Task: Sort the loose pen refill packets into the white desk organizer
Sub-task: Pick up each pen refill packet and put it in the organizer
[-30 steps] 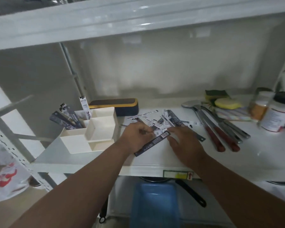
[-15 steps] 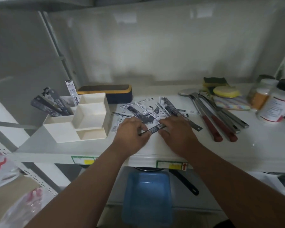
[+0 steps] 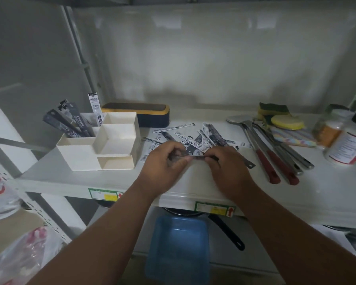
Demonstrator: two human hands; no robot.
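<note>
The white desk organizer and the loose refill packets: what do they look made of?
White desk organizer: probably rigid plastic, matte off-white, with thin straight walls and crisp corners. Loose refill packets: likely thin plastic film or printed card, flat strips with barcodes; too blurred to say which.

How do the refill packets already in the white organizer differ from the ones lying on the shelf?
The packets in the organizer stand tilted together in one rear compartment of the white organizer; the packets on the shelf lie flat and scattered. The standing ones are untouched, whereas both hands, left hand and right hand, hold one packet from the pile. Both groups are slim printed strips.
</note>
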